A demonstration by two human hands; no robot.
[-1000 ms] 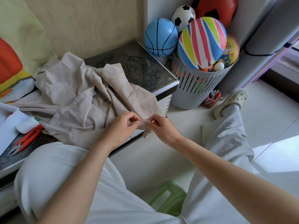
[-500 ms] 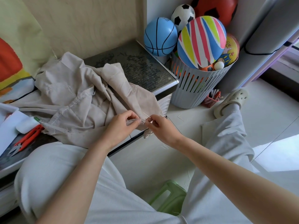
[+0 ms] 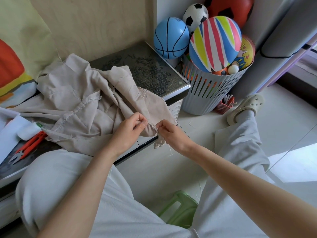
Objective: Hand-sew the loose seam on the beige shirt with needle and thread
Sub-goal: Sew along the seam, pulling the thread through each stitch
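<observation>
Your needle is what has changed: a second ago it stood up as a thin bright sliver between your two hands. Now that sliver is out of sight, behind your fingertips or inside the fold of cloth; I cannot tell which. Your hands sit almost where they were, close together at the near edge of the table, and the heap of cloth has not shifted.

Your left hand pinches a fold of the shirt between thumb and curled forefingers. Your right hand has its fingers curled tight on the puckered edge just beside that; whether it also holds the needle does not show. Between the two grips the cloth is bunched into a short ridge, and a frayed scrap of it dangles below your right fingers. A pale thread trails down under your right wrist, too fine to follow to either end.

The shirt lies crumpled on the dark table top, its near corner drawn off the edge into your hands. Your fingers cover the seam there.

On the left, orange snips lie on the table beside a small white thing with a green tip, which I cannot identify. At the top, the red ball above the basket is cut off by the frame, and your legs hide part of the green stool.
</observation>
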